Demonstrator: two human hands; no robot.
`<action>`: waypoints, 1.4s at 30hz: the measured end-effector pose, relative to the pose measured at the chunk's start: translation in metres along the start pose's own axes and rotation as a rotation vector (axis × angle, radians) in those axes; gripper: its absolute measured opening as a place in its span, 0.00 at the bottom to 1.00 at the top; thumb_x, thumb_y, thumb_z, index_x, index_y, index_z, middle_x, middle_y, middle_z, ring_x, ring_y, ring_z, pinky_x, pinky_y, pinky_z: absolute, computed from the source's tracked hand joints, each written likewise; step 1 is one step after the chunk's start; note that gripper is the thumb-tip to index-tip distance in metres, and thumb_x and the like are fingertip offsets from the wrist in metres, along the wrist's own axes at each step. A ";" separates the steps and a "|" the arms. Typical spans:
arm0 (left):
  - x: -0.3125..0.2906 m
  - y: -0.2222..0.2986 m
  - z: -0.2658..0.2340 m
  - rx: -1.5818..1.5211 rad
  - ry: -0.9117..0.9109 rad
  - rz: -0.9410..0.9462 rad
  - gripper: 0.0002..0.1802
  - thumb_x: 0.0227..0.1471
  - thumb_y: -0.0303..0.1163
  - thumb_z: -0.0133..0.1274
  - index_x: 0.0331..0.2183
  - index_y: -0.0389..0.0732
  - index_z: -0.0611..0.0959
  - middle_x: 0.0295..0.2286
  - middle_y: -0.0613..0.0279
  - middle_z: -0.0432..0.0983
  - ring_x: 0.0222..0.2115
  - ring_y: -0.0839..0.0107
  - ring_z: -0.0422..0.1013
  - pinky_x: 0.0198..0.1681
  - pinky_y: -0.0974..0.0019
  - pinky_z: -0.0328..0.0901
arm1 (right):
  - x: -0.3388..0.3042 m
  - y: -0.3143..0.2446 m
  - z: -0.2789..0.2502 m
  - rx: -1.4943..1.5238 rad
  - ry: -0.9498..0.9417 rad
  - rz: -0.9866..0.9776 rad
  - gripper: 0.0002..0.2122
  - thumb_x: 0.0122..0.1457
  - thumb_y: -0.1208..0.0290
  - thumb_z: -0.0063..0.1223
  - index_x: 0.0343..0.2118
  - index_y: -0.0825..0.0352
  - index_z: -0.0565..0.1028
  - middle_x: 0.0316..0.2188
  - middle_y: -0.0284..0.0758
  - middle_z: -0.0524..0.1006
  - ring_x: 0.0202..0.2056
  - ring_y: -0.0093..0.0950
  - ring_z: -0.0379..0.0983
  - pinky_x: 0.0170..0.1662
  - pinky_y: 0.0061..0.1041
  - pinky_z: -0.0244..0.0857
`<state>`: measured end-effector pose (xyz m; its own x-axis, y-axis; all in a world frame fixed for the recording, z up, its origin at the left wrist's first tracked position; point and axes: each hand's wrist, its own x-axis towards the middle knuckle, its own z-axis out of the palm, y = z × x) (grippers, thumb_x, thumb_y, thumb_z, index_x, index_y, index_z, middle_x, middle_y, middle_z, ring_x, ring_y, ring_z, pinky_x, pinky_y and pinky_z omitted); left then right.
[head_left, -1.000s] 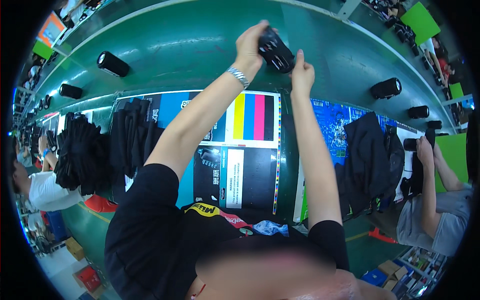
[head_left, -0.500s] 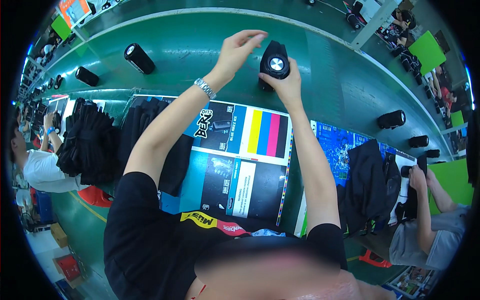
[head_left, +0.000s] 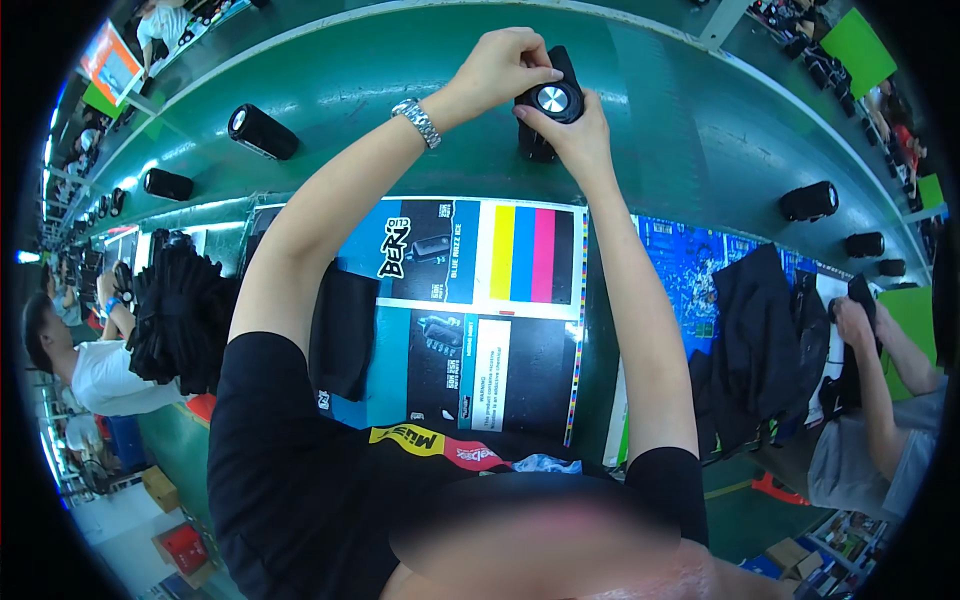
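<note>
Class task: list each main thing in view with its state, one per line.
Silver-ended cylinder, held, silver end facing camera
Right hand, gripping that cylinder
Left hand, fingers bent, contact unclear
Silver wristband, worn
Printed sheet, flat, partly covered
Black bundle, bunched
Nearest left cylinder, unheld

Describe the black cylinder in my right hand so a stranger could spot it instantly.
On the green worktop, find the printed sheet with colour stripes. Beyond it, the right hand grips the black cylinder, the left hand close by. Unlike the other black cylinders lying to either side, it is held, its silver disc facing the camera.
</note>
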<state>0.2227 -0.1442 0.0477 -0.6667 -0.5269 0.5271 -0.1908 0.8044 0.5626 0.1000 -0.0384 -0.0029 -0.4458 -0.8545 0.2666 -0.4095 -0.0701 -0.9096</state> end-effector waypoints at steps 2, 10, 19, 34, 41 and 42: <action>-0.002 0.007 0.000 0.021 0.076 0.035 0.11 0.44 0.32 0.62 0.23 0.35 0.78 0.19 0.65 0.71 0.19 0.81 0.65 0.23 0.76 0.62 | 0.001 -0.002 -0.002 0.013 0.008 0.008 0.41 0.30 0.49 0.73 0.41 0.76 0.66 0.35 0.46 0.75 0.37 0.32 0.75 0.38 0.25 0.69; -0.013 0.023 0.006 -0.095 0.053 0.189 0.09 0.46 0.30 0.61 0.27 0.35 0.79 0.23 0.68 0.70 0.23 0.84 0.65 0.26 0.79 0.61 | 0.016 0.022 -0.012 0.163 -0.070 0.077 0.43 0.30 0.50 0.73 0.45 0.76 0.65 0.38 0.45 0.74 0.37 0.29 0.75 0.38 0.22 0.68; 0.001 -0.013 0.051 -1.198 0.435 -0.527 0.27 0.59 0.51 0.42 0.46 0.34 0.72 0.32 0.55 0.76 0.35 0.69 0.72 0.42 0.65 0.66 | 0.054 0.051 -0.042 0.719 0.130 0.313 0.41 0.53 0.28 0.26 0.40 0.69 0.73 0.45 0.41 0.72 0.56 0.32 0.57 0.61 0.41 0.38; 0.000 0.010 0.131 -1.091 0.358 -0.348 0.32 0.60 0.49 0.31 0.33 0.30 0.80 0.29 0.56 0.78 0.31 0.72 0.72 0.41 0.72 0.64 | 0.073 0.105 -0.024 0.993 0.061 0.243 0.12 0.57 0.62 0.52 0.27 0.68 0.73 0.24 0.32 0.74 0.25 0.22 0.71 0.30 0.20 0.64; 0.008 0.017 0.115 -1.061 0.434 -0.541 0.35 0.60 0.53 0.30 0.31 0.30 0.79 0.25 0.60 0.77 0.24 0.75 0.69 0.34 0.72 0.64 | 0.050 0.037 -0.032 0.931 0.182 0.419 0.22 0.63 0.54 0.35 0.30 0.71 0.73 0.23 0.35 0.75 0.27 0.25 0.72 0.32 0.23 0.66; 0.009 0.028 0.109 -1.112 0.408 -0.524 0.36 0.60 0.54 0.29 0.32 0.30 0.79 0.25 0.60 0.77 0.24 0.75 0.69 0.35 0.72 0.64 | 0.049 0.029 -0.038 0.860 0.166 0.430 0.27 0.65 0.51 0.26 0.31 0.71 0.73 0.25 0.37 0.76 0.28 0.25 0.72 0.32 0.24 0.66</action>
<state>0.1323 -0.0966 -0.0011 -0.3907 -0.9115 0.1289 0.4682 -0.0762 0.8803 0.0362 -0.0627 -0.0048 -0.5549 -0.8162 -0.1607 0.5053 -0.1772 -0.8446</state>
